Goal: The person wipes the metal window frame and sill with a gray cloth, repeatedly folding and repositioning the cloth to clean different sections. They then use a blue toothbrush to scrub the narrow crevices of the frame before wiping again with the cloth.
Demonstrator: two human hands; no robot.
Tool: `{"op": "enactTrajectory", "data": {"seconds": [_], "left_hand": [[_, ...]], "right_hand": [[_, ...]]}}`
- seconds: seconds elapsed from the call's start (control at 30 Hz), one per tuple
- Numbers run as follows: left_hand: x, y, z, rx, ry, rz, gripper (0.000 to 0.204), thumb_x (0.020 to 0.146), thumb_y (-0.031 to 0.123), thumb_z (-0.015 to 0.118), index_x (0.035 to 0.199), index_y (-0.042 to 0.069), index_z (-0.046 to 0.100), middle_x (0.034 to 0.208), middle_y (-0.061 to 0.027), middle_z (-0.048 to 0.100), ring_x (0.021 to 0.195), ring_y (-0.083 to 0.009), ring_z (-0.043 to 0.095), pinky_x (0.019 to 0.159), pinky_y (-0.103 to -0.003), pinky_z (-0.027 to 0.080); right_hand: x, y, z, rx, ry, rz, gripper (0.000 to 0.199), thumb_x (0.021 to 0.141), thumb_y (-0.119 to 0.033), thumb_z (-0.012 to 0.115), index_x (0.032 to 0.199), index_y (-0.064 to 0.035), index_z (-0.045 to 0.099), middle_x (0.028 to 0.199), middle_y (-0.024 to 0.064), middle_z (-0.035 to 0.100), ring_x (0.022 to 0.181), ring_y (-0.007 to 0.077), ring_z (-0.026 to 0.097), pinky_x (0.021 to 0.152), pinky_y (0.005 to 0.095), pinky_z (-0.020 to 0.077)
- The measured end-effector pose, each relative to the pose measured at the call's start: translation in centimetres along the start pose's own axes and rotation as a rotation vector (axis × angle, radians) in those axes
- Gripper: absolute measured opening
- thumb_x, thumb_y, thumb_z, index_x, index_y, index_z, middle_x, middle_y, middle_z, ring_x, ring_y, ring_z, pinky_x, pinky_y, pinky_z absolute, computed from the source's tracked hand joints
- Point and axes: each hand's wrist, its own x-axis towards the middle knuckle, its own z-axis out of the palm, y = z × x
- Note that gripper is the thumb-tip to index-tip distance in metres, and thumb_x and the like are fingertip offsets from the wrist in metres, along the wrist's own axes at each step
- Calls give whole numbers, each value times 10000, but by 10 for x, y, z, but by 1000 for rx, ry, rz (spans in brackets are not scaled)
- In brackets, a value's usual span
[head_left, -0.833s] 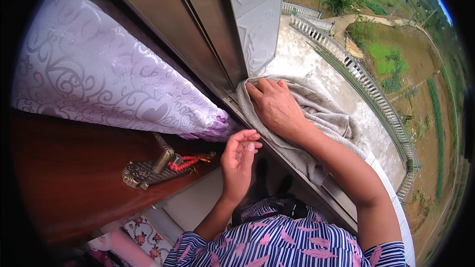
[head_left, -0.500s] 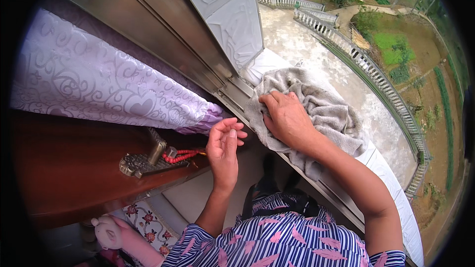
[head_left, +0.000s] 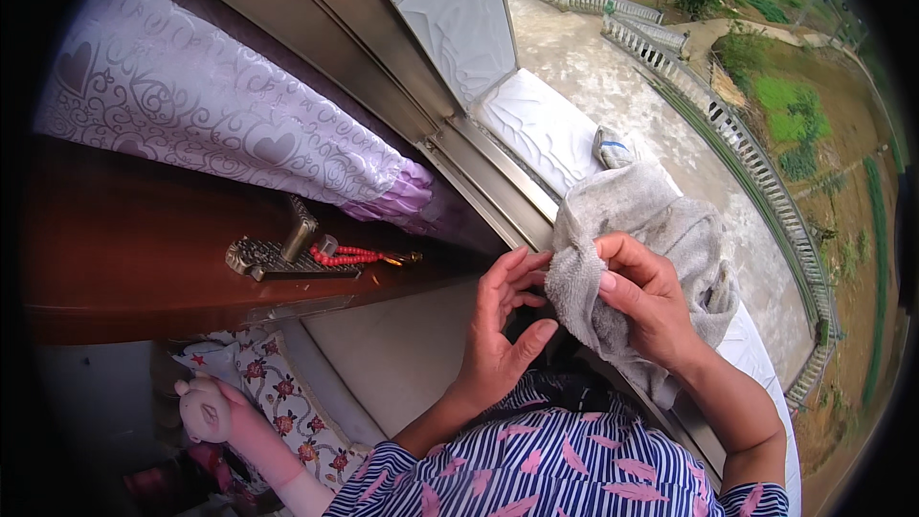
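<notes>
A grey towelling cloth [head_left: 637,206] hangs bunched over the windowsill, its loose folds reaching to the right. My right hand [head_left: 651,302] pinches the cloth's near-left part between thumb and fingers. Just left of it, my left hand [head_left: 498,325] is open, its fingers loosely curved and the thumb apart. Its fingertips come close to the cloth's left edge; whether they touch it I cannot tell. Below the cloth runs the metal window track [head_left: 493,187], partly covered. Outside the track lies the white tiled ledge [head_left: 536,124], with a small grey-and-blue item [head_left: 613,148] beyond the cloth.
At left stands a brown wooden door [head_left: 144,258] with a metal handle [head_left: 299,230] and red beads [head_left: 349,256]. A lilac curtain [head_left: 230,124] hangs behind it. Below are a pink plush toy [head_left: 254,436] and a floral cushion [head_left: 287,388]. Outside, a balustrade [head_left: 708,105] edges a paved yard.
My right hand has drawn back toward me, lifting part of the cloth off the sill. My left hand has moved right, up to the cloth. The small item on the ledge is now uncovered.
</notes>
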Motion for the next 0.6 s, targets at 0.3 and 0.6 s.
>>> {"op": "enactTrajectory", "data": {"seconds": [0.3, 0.6], "left_hand": [[36, 37, 11, -352, -298, -258, 366, 989, 221, 563, 1236, -49, 547, 1087, -42, 632, 980, -75, 552, 865, -236, 453], [166, 109, 43, -427, -687, 347, 301, 915, 159, 645, 1133, -48, 621, 1025, -91, 688, 923, -134, 652, 824, -258, 521]], "right_hand": [[25, -37, -49, -861, -40, -278, 657, 790, -393, 745, 1313, -67, 519, 1315, 109, 535, 1221, 279, 499, 1062, 378, 359], [-8, -98, -89, -905, 127, -38, 484, 855, -327, 661, 1248, -48, 615, 1217, 70, 601, 1087, 167, 532, 948, 306, 430]]}}
